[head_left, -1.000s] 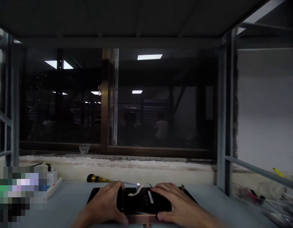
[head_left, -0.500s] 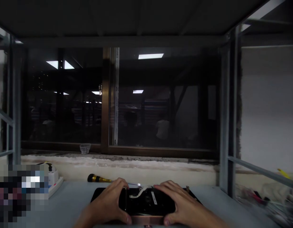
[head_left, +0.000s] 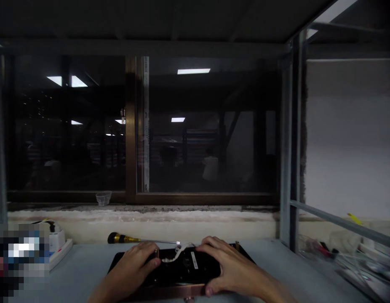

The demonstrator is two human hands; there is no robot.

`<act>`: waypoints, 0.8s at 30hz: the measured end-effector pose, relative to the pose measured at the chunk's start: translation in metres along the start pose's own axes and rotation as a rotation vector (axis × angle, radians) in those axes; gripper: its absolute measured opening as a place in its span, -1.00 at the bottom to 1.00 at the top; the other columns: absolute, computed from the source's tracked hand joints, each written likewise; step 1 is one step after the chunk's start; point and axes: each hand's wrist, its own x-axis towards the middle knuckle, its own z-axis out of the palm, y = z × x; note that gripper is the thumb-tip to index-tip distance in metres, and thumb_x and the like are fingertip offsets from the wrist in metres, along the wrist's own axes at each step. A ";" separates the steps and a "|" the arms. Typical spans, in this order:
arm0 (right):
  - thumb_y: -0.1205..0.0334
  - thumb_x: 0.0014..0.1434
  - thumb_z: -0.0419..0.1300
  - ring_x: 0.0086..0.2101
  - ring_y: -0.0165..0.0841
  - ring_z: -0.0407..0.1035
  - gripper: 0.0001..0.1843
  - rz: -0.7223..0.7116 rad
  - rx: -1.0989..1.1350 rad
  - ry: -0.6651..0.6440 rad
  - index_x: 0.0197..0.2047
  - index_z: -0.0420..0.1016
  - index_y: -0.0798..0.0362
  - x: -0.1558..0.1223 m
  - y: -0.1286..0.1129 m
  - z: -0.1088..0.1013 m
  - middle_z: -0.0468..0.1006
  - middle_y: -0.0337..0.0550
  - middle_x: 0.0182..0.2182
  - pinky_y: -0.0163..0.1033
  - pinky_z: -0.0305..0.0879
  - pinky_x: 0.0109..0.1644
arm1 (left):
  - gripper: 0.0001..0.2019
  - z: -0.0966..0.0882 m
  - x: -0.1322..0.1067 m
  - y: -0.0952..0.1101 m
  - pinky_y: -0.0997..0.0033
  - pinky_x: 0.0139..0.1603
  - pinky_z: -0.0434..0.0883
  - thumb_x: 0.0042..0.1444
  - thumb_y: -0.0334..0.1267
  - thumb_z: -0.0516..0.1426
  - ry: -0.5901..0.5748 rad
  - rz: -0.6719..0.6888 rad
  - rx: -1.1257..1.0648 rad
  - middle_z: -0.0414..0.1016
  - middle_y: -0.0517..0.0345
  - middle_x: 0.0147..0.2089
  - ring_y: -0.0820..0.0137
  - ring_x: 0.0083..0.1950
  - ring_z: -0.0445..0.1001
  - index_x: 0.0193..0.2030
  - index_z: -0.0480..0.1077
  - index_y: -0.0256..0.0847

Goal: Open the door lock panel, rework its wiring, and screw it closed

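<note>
A flat black device (head_left: 176, 275) with a copper-coloured front edge lies on the table before me. A white cable and a small white label show on its top. My right hand (head_left: 226, 265) spans its right part, fingertips at the back and thumb on the front edge. On the left part rests my left hand (head_left: 136, 263), fingers together and thumb drawn in beside a small upright metal piece (head_left: 156, 253). What lies under the left fingers is hidden. Behind the device is a screwdriver (head_left: 127, 238) with a black and yellow handle, its shaft pointing right.
On the window sill stands a small clear plastic cup (head_left: 103, 198). A white power strip (head_left: 60, 252) lies at the left, beside a blurred-out patch. Metal frame posts (head_left: 286, 155) rise at both sides. Cables and plastic bags (head_left: 356, 256) are heaped at the right.
My left thumb has come up from the front edge onto the device's top, near the metal piece. My right hand keeps its hold. The whole view has shifted, so things appear further left.
</note>
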 end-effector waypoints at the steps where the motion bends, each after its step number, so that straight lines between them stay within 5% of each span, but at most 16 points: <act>1: -0.12 -0.22 0.26 -0.09 -0.19 0.20 -0.27 0.002 0.002 -0.002 0.03 0.31 -0.01 0.000 0.001 0.000 0.30 -0.11 -0.12 -0.13 0.15 -0.03 | -0.79 0.000 0.001 0.001 0.44 -0.06 0.22 0.17 -0.15 -0.11 0.005 -0.003 0.012 0.40 0.19 -0.16 0.37 -0.08 0.33 -0.24 0.30 -0.12; 24: -0.18 -0.17 0.23 -0.08 -0.22 0.20 -0.31 -0.026 0.025 0.024 -0.01 0.35 0.02 -0.001 0.008 0.002 0.32 -0.09 -0.13 -0.14 0.15 0.00 | -0.79 0.003 0.002 0.008 0.46 -0.13 0.23 0.19 -0.19 -0.15 0.005 -0.041 0.099 0.42 0.20 -0.19 0.38 -0.11 0.36 -0.24 0.27 -0.10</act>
